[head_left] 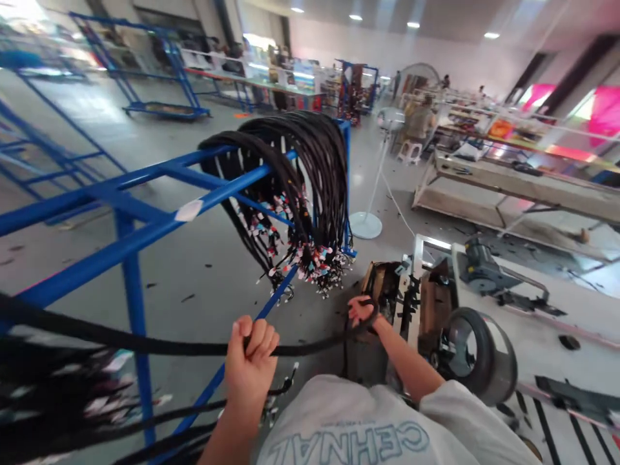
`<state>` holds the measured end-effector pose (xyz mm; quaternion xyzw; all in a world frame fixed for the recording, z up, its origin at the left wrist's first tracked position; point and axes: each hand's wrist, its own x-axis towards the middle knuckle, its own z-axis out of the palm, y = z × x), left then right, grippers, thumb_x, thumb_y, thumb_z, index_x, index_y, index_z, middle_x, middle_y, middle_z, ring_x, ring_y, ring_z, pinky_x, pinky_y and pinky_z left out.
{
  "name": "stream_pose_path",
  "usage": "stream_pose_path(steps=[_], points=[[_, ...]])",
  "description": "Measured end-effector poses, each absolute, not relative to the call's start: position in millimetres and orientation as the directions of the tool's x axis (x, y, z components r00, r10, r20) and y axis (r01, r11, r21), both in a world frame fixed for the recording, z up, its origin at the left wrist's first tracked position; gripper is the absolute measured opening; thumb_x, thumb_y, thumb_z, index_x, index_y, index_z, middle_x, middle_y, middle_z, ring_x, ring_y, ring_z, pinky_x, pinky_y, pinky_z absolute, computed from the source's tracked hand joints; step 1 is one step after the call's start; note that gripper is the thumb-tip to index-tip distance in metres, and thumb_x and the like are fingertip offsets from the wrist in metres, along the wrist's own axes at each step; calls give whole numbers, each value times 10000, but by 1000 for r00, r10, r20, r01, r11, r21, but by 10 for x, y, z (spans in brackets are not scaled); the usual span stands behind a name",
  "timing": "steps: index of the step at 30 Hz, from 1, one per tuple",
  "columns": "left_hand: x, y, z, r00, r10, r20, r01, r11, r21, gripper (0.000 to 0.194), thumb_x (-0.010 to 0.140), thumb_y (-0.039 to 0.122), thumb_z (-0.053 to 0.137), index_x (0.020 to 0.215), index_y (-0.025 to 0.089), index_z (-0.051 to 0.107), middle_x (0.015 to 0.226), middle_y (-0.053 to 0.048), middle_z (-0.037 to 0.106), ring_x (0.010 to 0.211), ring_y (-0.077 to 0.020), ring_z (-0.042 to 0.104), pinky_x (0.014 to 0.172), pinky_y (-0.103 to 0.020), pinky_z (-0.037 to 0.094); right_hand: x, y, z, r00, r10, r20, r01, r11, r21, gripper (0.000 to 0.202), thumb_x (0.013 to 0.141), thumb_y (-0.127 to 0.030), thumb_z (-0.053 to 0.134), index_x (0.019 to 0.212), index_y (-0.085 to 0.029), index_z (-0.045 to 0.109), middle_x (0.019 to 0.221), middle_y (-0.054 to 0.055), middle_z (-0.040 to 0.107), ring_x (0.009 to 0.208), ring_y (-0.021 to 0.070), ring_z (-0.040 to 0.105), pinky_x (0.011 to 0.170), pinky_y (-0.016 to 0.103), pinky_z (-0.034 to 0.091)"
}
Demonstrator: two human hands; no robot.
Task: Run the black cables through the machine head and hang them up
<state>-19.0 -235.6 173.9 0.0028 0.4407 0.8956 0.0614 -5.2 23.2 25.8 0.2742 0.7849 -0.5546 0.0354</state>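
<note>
Stretching from the near left toward the right, one black cable (184, 347) is passing through the left grip (252, 345), which is clasping it in a fist. Farther right, it is looping beside the right grip (361, 310), whose fingers are curling; whether they are pinching it, I cannot tell. Judging by its slack curve, it is probably behaving as soft, flexible and fairly light, its matte covering giving good friction; the thick middle is likely offering the safest hold. Two hands are showing around this single held length. One blue rack (232, 187) is standing near left, carrying one white label (188, 210); at its far end a draped bundle (320, 155) is hanging, its strands overlapping too densely for counting. Beyond, one stand fan (367, 226) is standing.
</note>
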Motion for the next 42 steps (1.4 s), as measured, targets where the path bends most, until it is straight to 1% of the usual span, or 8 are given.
stream_pose_path(steps=[4, 8, 13, 18, 25, 33, 36, 42], points=[[-229, -2473, 781, -949, 52, -310, -310, -1, 951, 507, 774, 674, 464, 588, 203, 433, 448, 37, 421, 433, -131, 438, 472, -247, 354, 189, 921, 832, -895, 444, 39, 145, 374, -916, 353, 861, -391, 475, 1006, -122, 652, 875, 108, 681, 813, 206, 658, 791, 340, 513], [-191, -2298, 388, -452, 420, -787, -293, 763, 576, 598, 642, 719, 592, 413, 175, 495, 405, -70, 514, 418, -234, 527, 441, -305, 336, 543, 1121, 1310, -926, 217, 310, -143, 558, -818, 428, 808, -132, 398, 1150, -184, 651, 1115, 68, 660, 1053, 186, 604, 956, 344, 445], [-386, -885, 1048, -379, 781, -496, -494, 282, 822, 460, 759, 616, 588, 710, 159, 608, 623, -43, 635, 580, -171, 602, 480, -238, 407, 1085, 645, 1145, -975, -57, 216, -215, 502, -838, 521, 705, -21, 322, 986, -179, 731, 955, 28, 693, 870, 122, 635, 819, 223, 469], [-585, 389, 1659, -472, 852, -225, -679, -188, 710, 336, 983, 320, 331, 744, 159, 505, 514, 61, 403, 408, -24, 380, 386, -97, 297, 1562, 266, 748, -929, -353, -114, -115, 565, -817, 234, 683, -65, 503, 662, -169, 712, 755, -1, 670, 727, 110, 599, 711, 176, 443], [-44, 396, 1532, 157, 980, -123, -800, 199, 565, 327, 855, 462, 575, 765, 182, 432, 514, 109, 225, 343, -16, 121, 282, -105, 125, 1636, 928, 1386, -813, 574, 99, -71, 72, -995, 442, 797, -409, 585, 1187, -200, 597, 1156, 94, 619, 1040, 194, 582, 914, 345, 457], [322, 199, 1573, 874, 482, 65, -428, 699, 573, 420, 724, 546, 667, 820, 162, 526, 474, 92, 256, 352, -26, 106, 304, -149, 49, 1440, 1100, 1876, -627, 565, 536, -747, -241, -620, 344, 760, -552, 596, 682, -225, 518, 344, -130, 233, 276, 33, 257, 355, 133, 312], [354, 262, 1604, 910, 397, 123, -387, 703, 596, 476, 673, 619, 661, 745, 182, 487, 483, 104, 185, 358, -23, 66, 327, -171, 17, 1462, 938, 2047, -641, 537, 549, -736, -228, -637, 349, 781, -523, 600, 661, -229, 455, 354, -150, 159, 265, 14, 159, 337, 118, 249], [289, 431, 1509, 353, 932, 81, -218, -2, 976, 377, 806, 553, 557, 762, 188, 470, 597, 32, 393, 489, -87, 322, 453, -214, 208, 1349, 869, 2196, -162, 978, 129, -521, 26, -853, 227, 791, -347, 663, 858, -240, 474, 485, -133, 250, 358, 28, 190, 363, 126, 240]])
